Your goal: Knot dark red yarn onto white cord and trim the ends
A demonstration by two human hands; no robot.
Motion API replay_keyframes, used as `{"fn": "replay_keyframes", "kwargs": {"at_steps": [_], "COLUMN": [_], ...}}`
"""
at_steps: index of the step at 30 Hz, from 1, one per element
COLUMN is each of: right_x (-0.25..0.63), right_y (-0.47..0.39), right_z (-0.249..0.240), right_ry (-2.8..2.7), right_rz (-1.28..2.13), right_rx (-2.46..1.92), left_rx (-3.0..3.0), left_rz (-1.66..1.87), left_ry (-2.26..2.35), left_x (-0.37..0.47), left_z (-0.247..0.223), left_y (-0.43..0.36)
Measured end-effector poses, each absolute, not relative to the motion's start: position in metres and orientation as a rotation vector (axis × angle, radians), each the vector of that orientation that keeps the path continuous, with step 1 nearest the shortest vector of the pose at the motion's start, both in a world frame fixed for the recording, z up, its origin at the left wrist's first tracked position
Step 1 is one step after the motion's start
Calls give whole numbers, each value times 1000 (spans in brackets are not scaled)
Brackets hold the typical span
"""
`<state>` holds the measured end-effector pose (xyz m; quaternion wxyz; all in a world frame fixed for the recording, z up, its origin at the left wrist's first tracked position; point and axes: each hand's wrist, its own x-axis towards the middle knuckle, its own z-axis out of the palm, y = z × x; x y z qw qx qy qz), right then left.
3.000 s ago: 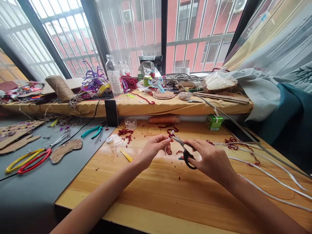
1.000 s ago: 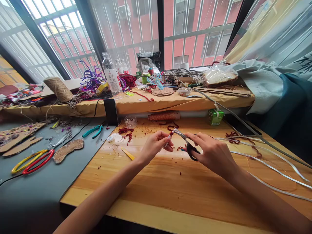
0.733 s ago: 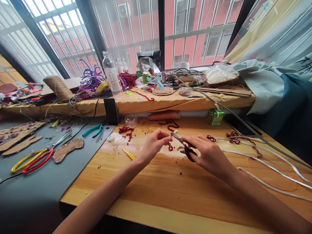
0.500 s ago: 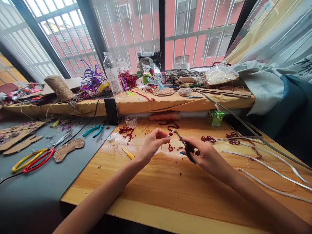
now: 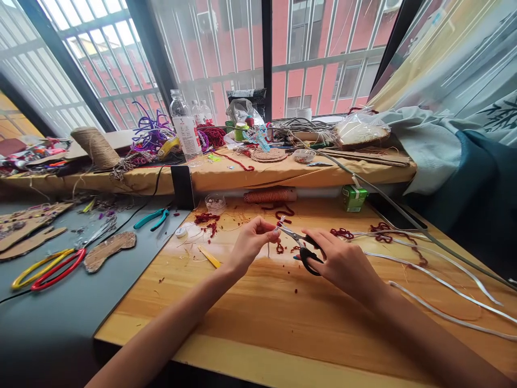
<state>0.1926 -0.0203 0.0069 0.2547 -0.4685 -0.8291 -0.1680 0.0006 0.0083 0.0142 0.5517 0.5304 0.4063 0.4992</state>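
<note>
Between thumb and fingers my left hand (image 5: 255,241) pinches a small dark red and white piece (image 5: 280,223), which looks like yarn with a white strip; its exact make is too small to tell. My right hand (image 5: 341,258) grips a pair of black-handled scissors (image 5: 310,261), fingers through the loops. The scissors' blades are parted and reach to the piece at my left fingertips. Dark red yarn scraps (image 5: 280,248) lie on the wooden table (image 5: 258,318) beneath both hands. White cords (image 5: 436,310) stretch across the table to the right.
Red-and-yellow-handled scissors (image 5: 58,270), teal pliers (image 5: 151,219) and a cardboard piece (image 5: 110,251) lie at left. A spool of orange-brown thread (image 5: 270,195) and a green carton (image 5: 354,198) stand below the cluttered shelf (image 5: 302,175). A grey cable (image 5: 428,234) crosses at right.
The scissors have turned and their blades have opened, now at the piece in my left hand. A white strand now hangs below my left fingers. The view has shifted slightly.
</note>
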Motion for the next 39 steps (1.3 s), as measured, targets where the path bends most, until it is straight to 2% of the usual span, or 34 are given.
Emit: {"fn": "replay_keyframes", "kwargs": {"at_steps": [8, 16, 33, 39], "right_x": [193, 194, 193, 194], "right_y": [-21, -19, -19, -20], "right_z": [10, 8, 5, 8], "right_ry": [-2259, -2159, -2235, -2223], "right_rz": [-822, -561, -856, -669], "right_rx": [-1169, -1209, -1168, -1193], "left_rx": [1275, 1263, 1260, 1294], "left_rz": [1176, 1196, 1140, 1181], "left_ry": [951, 1005, 980, 1031], "left_x": [3, 1, 2, 1], "left_z": [10, 10, 10, 7], "left_y": [8, 12, 8, 11]}}
